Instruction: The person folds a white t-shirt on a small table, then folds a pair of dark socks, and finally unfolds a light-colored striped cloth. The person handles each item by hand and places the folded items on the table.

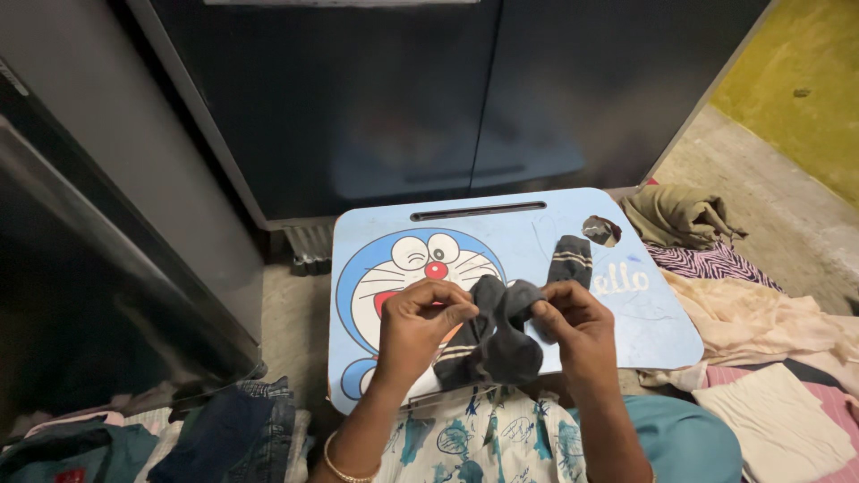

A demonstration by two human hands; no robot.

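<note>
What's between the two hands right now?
In the head view, a dark grey sock bunches between the left hand and right hand; both pinch its fabric above the blue lap table.

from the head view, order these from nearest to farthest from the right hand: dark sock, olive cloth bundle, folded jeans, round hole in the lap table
1. dark sock: pinched in the right hand itself.
2. round hole in the lap table: just beyond the hand, far right corner.
3. olive cloth bundle: off the table, farther right.
4. folded jeans: far left, past the left hand.

Left hand [419, 324] and right hand [573, 324] pinch a dark grey sock [501, 335], apparently a pair, above a blue lap table [662, 322]; folded clothes [761, 313] lie alongside.
</note>
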